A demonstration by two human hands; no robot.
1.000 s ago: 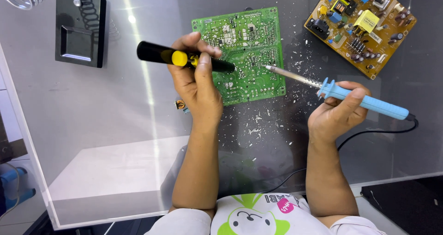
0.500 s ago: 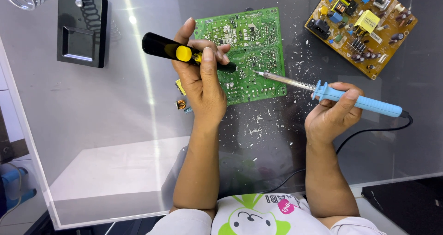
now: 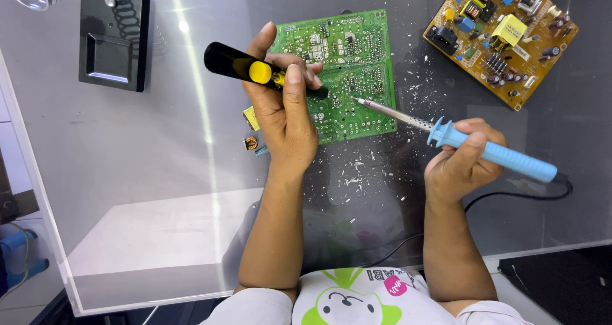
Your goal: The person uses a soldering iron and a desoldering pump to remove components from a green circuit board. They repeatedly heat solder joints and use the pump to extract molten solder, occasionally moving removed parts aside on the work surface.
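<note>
Grey counter (image 3: pixel 127 172) flecked with solder bits: my left hand (image 3: pixel 284 118) grips a desoldering pump (image 3: pixel 255 71) on the green circuit board (image 3: pixel 347 70); my right hand (image 3: pixel 462 162) clasps a blue soldering iron (image 3: pixel 491 153), tip touching board, desoldering seemingly mid-way.

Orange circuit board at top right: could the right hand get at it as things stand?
Probably yes. The orange circuit board lies uncovered just beyond the right hand, nothing between, though that hand is occupied by the blue soldering iron.
</note>
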